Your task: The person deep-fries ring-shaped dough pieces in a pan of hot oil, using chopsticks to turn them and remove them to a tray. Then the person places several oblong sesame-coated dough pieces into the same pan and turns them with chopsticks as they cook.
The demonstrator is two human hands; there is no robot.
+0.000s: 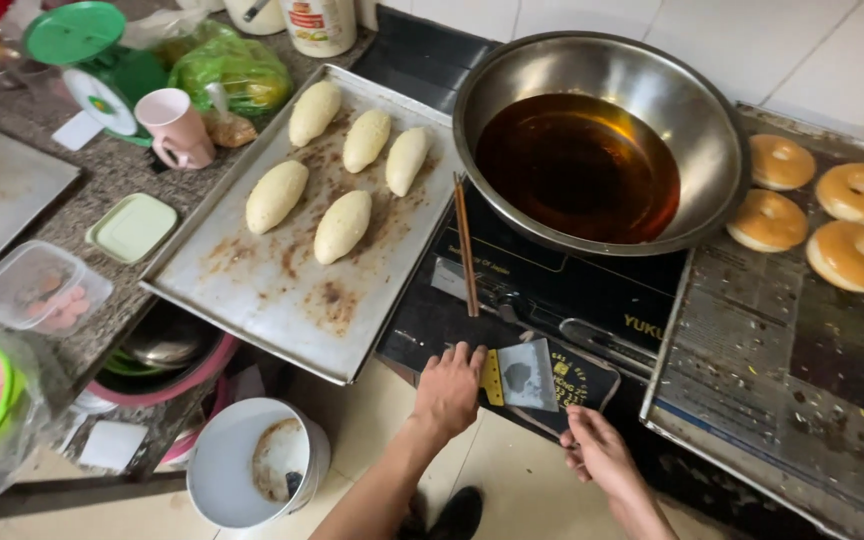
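Steel tray (252, 290) of raw dough rolls (342, 226) overhung the counter edge beside me, easy to tip with an elbow. My left hand (449, 388) lay flat and empty on the cooktop (512, 300). My right hand (597, 452) gripped the metal scraper (530, 374) below the oil pan (602, 140); a knock could have slopped it.
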